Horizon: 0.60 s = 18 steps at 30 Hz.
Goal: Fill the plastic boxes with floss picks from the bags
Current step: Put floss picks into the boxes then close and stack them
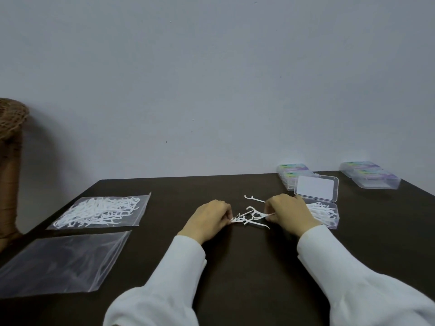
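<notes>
Full bag [101,211] is sitting far left, untouched. Left hand [209,220] and right hand [288,211] are both pinching at the loose floss picks [250,217] mid-table, gathering them. Next they're probably going into the open box [326,214], just right.

A plain pale grey-blue wall [211,78] rises behind a dark brown table [247,267]; a woven brown wicker piece [10,121] stands at far left.

- Both hands' fingertips curl out of sight among the loose floss picks [250,217]
- right hand [288,212] covers the open box's [329,216] near-left corner
- wicker object [10,118] cut by left edge
</notes>
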### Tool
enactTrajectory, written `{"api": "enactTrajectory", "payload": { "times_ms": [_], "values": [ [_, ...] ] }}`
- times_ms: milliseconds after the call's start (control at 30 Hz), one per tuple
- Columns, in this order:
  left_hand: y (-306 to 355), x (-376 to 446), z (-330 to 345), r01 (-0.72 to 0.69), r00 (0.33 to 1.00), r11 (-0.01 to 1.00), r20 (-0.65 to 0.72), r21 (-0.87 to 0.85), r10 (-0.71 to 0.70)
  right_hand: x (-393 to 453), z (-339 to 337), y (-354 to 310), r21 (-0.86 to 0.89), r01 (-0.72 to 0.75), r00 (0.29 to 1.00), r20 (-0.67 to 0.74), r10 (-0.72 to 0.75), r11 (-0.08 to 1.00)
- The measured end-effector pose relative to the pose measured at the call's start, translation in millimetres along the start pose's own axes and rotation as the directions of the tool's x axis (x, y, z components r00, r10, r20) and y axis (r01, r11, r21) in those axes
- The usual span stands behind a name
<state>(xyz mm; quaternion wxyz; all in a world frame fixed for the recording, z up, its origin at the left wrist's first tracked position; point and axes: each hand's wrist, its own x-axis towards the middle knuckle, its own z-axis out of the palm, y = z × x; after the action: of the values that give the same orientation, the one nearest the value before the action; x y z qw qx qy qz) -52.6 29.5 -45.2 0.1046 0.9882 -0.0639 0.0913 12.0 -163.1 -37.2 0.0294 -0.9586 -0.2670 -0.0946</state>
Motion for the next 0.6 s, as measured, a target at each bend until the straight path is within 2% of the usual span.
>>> {"api": "enactTrajectory", "payload": {
  "times_ms": [133,267,400,500,600],
  "values": [
    [3,2,-1,-0.013,0.999,0.996,0.036,0.089,0.01,2,-1,-3,0.036,-0.022,0.999,0.035,0.021,0.999],
    [1,1,-1,0.0,0.998,0.985,0.058,0.171,-0.01,5,0,-9,-0.128,0.022,0.994,0.112,-0.008,0.992],
    [-5,0,-6,0.036,0.998,0.987,0.049,0.157,-0.044,4,7,-11,-0.245,0.062,0.988,0.153,-0.025,0.968],
    [-8,-3,-10,0.059,0.997,0.994,0.038,0.097,-0.063,4,7,-7,-0.151,0.031,0.993,0.114,-0.014,0.988],
    [-9,-5,-12,0.083,0.995,0.997,0.05,0.006,-0.084,5,5,-2,0.096,0.01,0.998,0.067,-0.016,0.995]
  ]
}}
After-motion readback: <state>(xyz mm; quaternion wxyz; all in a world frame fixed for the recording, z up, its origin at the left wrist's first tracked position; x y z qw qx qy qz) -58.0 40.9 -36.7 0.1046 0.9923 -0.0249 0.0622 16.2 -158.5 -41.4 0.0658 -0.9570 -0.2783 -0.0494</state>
